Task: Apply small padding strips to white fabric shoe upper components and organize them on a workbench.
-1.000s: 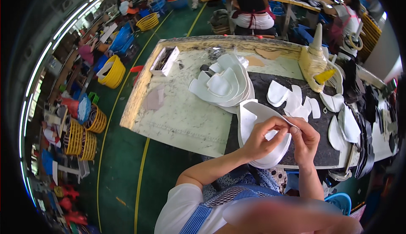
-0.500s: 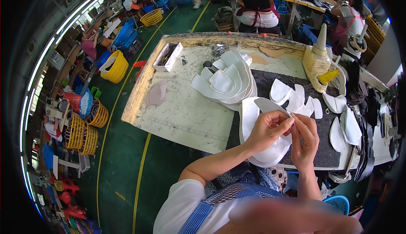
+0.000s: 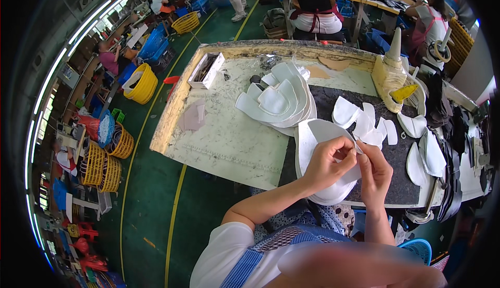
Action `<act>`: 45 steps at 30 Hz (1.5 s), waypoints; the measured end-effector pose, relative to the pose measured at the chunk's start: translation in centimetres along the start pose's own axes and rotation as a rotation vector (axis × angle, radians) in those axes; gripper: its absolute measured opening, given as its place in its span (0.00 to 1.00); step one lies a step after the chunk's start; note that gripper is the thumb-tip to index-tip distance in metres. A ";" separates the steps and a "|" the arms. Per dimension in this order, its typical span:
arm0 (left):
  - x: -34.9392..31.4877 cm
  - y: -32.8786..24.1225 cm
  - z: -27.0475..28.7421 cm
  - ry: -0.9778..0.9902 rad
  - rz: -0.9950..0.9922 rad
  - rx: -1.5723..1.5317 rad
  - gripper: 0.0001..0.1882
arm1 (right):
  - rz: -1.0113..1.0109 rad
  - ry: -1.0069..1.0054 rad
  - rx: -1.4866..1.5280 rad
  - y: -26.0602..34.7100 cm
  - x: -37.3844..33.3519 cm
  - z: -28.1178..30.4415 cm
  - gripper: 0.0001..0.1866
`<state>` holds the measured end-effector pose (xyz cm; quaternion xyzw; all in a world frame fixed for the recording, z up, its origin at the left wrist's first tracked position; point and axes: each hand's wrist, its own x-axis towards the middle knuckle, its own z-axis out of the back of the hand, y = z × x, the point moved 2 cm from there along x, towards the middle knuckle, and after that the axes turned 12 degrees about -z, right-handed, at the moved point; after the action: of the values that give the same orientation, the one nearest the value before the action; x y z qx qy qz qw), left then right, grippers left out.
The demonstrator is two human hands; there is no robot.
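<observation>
We are holding both hands together over the near edge of the surface (image 3: 224, 137), a pale, scuffed tabletop with a dark mat (image 3: 396, 163) laid over its right part. Our left hand (image 3: 325, 164) and right hand (image 3: 376, 172) are meeting at a small white piece (image 3: 359, 148), thin and flat like cut foam or fabric; the fingers (image 3: 341, 150) of both hands are pinching it between them, and most of it is hidden behind them, so we cannot make out its full shape. Beneath our hands a large white curved panel (image 3: 312, 132) is lying on a stack of similar ones, their count unclear. Further back a heap of white rounded pieces (image 3: 276, 103) is fanning out, too overlapped to count. Roughly five smaller white pieces (image 3: 364, 119) are lying loose on the mat to the right. One yellowish cone-shaped spool (image 3: 390, 74) is standing at the back, and one small open box (image 3: 205, 70) is sitting near the far left corner.
</observation>
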<state>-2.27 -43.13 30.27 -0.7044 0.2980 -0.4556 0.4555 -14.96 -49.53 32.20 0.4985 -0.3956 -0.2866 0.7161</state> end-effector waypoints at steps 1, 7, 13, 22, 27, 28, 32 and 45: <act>0.0 -0.3 -0.1 0.038 -0.132 0.140 0.04 | -0.131 0.015 0.148 -0.7 0.0 0.2 0.10; 0.2 -1.0 -1.4 0.327 -0.550 0.376 0.07 | -0.471 -0.006 0.797 -4.9 1.8 2.7 0.08; 1.2 -1.9 -1.6 0.316 -0.395 0.356 0.05 | -0.177 -0.049 0.344 0.4 -0.3 2.6 0.08; 0.7 -4.0 -1.4 0.418 -0.695 0.386 0.14 | -0.481 -0.058 0.544 -2.6 -0.1 5.2 0.07; 0.6 -4.8 -3.7 0.537 -1.114 0.871 0.14 | -0.562 0.116 0.539 -1.8 -2.4 5.8 0.05; -0.4 -4.4 -3.9 0.631 -1.136 0.805 0.11 | -0.573 0.083 0.485 -2.1 -2.9 6.4 0.05; -2.9 -5.9 -3.9 0.755 -1.100 0.506 0.08 | -0.688 -0.109 0.282 -5.2 -6.7 11.3 0.07; -0.2 -7.3 -2.1 0.461 -0.719 0.600 0.13 | -0.119 0.078 0.057 -0.3 -7.0 10.6 0.50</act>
<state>-4.27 -40.76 37.25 -0.4822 -0.0140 -0.7919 0.3745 -27.65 -49.13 31.91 0.5523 -0.3451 -0.2975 0.6981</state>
